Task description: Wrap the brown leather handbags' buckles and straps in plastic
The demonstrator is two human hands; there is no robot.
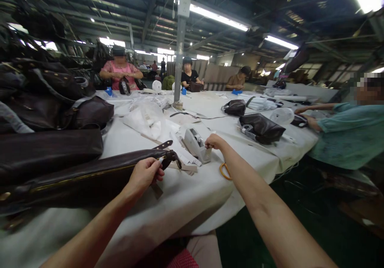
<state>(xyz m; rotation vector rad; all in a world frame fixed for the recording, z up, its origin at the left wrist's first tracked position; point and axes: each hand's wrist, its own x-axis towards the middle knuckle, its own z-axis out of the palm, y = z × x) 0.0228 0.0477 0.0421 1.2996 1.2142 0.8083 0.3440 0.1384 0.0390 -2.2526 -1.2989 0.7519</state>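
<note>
A long dark brown leather bag [87, 176] with a gold zipper lies on the left of the table. My left hand [147, 172] is closed in a pinch at the zipper end of this bag, near its buckled strap tab. A small whitish bit shows at the fingertips; what it is I cannot make out. My right hand [216, 141] reaches forward, its fingers pinched together at the front end of a grey tape dispenser [193, 142]. The tape between those fingers hardly shows. Orange-handled scissors [225, 172] lie beside my right forearm, partly hidden.
More dark leather bags [60, 100] are piled at the left. White paper and plastic wrapping [147, 118] lie beyond the dispenser. A grey post [180, 56] rises from the table. Two leather bags [262, 128] sit to the right. Several co-workers sit around the white-covered table [192, 204].
</note>
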